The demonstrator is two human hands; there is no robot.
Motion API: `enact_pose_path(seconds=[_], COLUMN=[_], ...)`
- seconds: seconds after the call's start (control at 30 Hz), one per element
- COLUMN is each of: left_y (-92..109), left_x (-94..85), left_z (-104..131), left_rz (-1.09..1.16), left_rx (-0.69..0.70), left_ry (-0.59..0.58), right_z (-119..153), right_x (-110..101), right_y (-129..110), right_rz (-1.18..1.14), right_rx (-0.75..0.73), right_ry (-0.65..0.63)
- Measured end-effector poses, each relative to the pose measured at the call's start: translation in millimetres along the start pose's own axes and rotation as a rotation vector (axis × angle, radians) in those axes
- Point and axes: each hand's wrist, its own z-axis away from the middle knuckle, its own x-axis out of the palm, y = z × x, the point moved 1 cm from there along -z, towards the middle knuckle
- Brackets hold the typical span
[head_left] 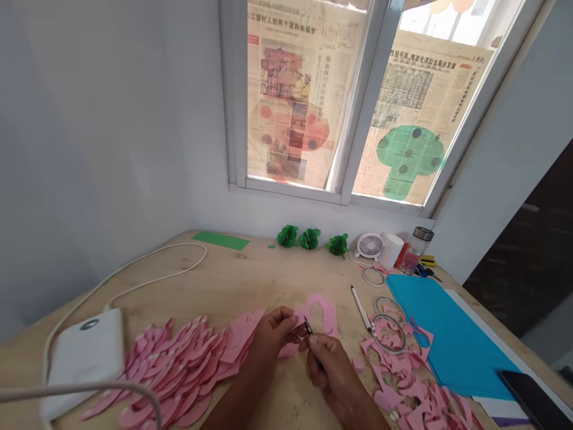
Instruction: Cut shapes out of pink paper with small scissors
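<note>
My left hand [271,334] pinches a small piece of pink paper [301,321] above the front middle of the table. Closed around a pair of small dark scissors [308,327], my right hand [326,361] has the blades against that paper; its handles are mostly hidden by the fingers. Just behind my hands lies a pink sheet with an arch-shaped cutout [330,319]. To the left of my left hand, many curved pink paper pieces [179,364] overlap in a spread pile. Pink paper scraps [416,394] are heaped to the right.
A white power bank [87,358] with a looping cable stands at the left. Along the back are green paper flowers [310,238], a small fan [370,245] and a glass bottle [415,251]. Blue sheets [452,334], a phone [537,397] and a white pen [360,307] lie rightward.
</note>
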Motion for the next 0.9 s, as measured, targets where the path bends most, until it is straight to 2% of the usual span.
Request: enact_pose_path(seconds=[0.3, 0.53, 0.7, 0.9], left_y=[-4, -7, -6, -5], left_x=[-5.9, -8.3, -7.7, -6.4], left_z=[-8, -10, -11, -6], left_rz=[-0.008, -0.021, 0.032, 0.066], left_rx=[-0.063, -0.059, -0.085, -0.075], left_ry=[-0.004, 0.008, -0.025, -0.024], right_z=[-5, -12, -16, -17], right_x=[-1, -6, -9, -2], right_y=[3, 10, 13, 14], right_rz=[0.043, 0.098, 0.148, 0.102], right_rx=[-0.021, -0.029, -0.022, -0.04], right_ry=[-0.006, -0.027, -0.052, 0.005])
